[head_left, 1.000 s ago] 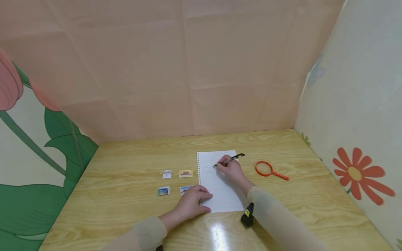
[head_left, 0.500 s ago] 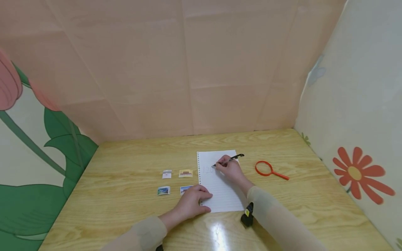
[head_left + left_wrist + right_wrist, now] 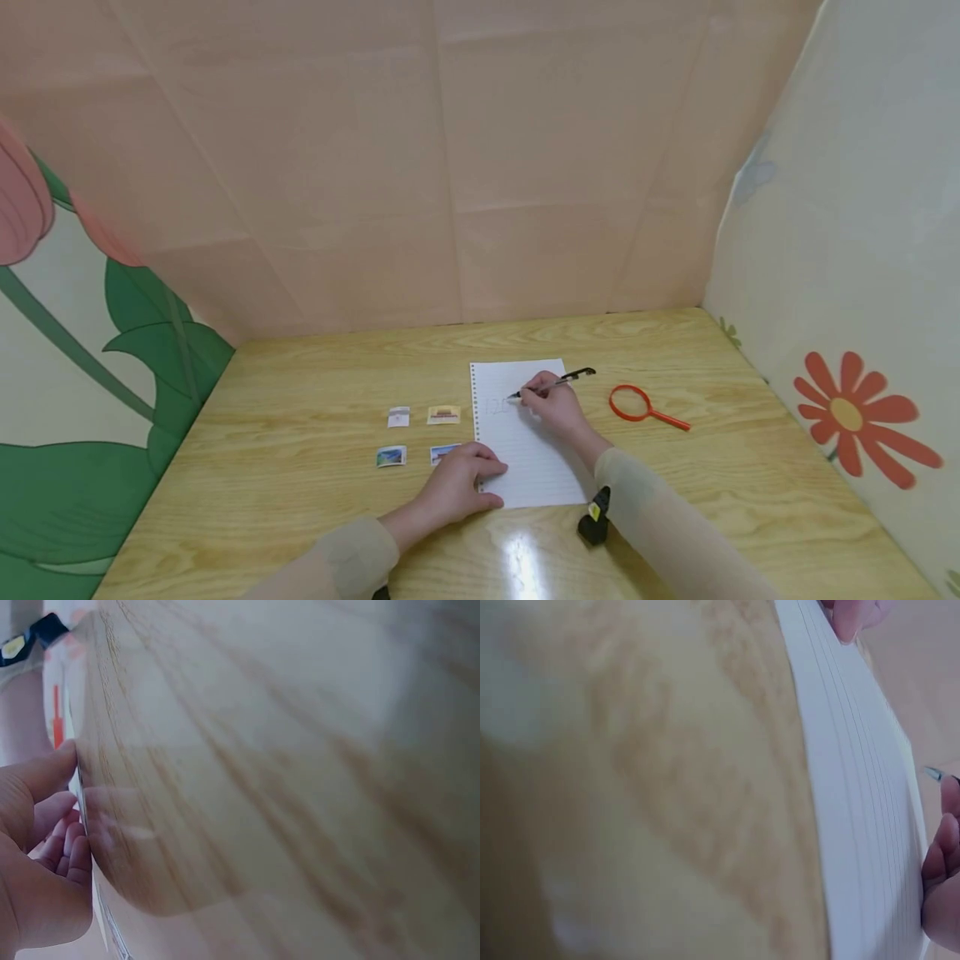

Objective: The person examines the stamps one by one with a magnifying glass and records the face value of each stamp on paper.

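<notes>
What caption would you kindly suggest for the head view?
Right hand holding a pen over lined paper, left hand resting on its edge.

Bench (image 3: 300, 392): wood-grain surface, smooth, glossy. Sheet (image 3: 536, 471): matt paper. Pen (image 3: 573, 377): smooth plastic. Magnifying glass (image 3: 652, 413): smooth plastic. Backdrop (image 3: 375, 183): creased, matt.

Creased pinkish backdrop (image 3: 337, 167) behind wood-grain table (image 3: 300, 392)

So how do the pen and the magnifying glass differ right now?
The pen looks mostly black and slim; the magnifying glass is red, with a round frame. The pen slants, gripped in the right hand over the paper, while the magnifying glass lies flat on the table, untouched. Both have a straight, slender part to hold.
</notes>
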`<act>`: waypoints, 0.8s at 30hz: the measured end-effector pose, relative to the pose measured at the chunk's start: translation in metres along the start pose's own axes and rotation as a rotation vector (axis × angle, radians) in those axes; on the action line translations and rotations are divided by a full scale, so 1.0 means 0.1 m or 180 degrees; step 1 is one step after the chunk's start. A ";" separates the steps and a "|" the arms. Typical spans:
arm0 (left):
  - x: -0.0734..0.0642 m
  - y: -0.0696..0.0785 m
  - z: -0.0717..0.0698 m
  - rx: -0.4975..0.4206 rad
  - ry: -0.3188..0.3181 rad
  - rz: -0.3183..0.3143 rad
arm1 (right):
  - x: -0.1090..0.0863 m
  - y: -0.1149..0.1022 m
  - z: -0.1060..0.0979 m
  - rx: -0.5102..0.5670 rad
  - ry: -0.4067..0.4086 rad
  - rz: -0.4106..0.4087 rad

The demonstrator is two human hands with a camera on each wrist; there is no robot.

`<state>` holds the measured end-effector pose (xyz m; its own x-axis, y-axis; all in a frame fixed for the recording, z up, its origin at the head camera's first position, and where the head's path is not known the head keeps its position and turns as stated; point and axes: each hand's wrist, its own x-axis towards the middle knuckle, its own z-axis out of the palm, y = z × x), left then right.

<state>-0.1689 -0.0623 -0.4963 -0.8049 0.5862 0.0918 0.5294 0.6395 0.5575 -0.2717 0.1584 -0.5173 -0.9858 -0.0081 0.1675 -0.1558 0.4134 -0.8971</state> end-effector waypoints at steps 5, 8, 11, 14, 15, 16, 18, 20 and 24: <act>0.00 0.01 0.00 -0.0010 -0.0019 -0.0034 | -0.02 -0.03 -0.02 -0.0076 0.0114 0.0109; 0.00 0.02 -0.01 -0.0012 -0.0022 -0.0047 | -0.03 -0.04 -0.02 -0.0119 0.0128 0.0136; 0.00 0.02 -0.01 -0.0029 -0.0015 -0.0050 | -0.03 -0.05 -0.03 -0.0149 0.0159 0.0155; 0.00 0.01 -0.01 -0.0027 -0.0022 -0.0057 | -0.02 -0.06 -0.03 -0.0200 0.0190 0.0161; 0.00 0.01 -0.01 -0.0026 -0.0026 -0.0059 | -0.03 -0.06 -0.03 -0.0214 0.0177 0.0158; 0.00 0.01 -0.01 -0.0026 -0.0032 -0.0061 | -0.03 -0.06 -0.03 -0.0234 0.0168 0.0162; 0.00 0.01 -0.01 -0.0018 -0.0040 -0.0060 | -0.03 -0.06 -0.03 -0.0261 0.0148 0.0171; 0.00 0.01 0.00 -0.0021 -0.0040 -0.0056 | -0.03 -0.07 -0.02 -0.0262 0.0140 0.0170; 0.00 0.00 0.00 -0.0029 -0.0029 -0.0047 | -0.04 -0.07 -0.01 -0.0309 0.0157 0.0056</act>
<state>-0.1688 -0.0621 -0.4960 -0.8101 0.5814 0.0760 0.5150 0.6436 0.5662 -0.2665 0.1568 -0.5114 -0.9837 0.0438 0.1742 -0.1295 0.4992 -0.8567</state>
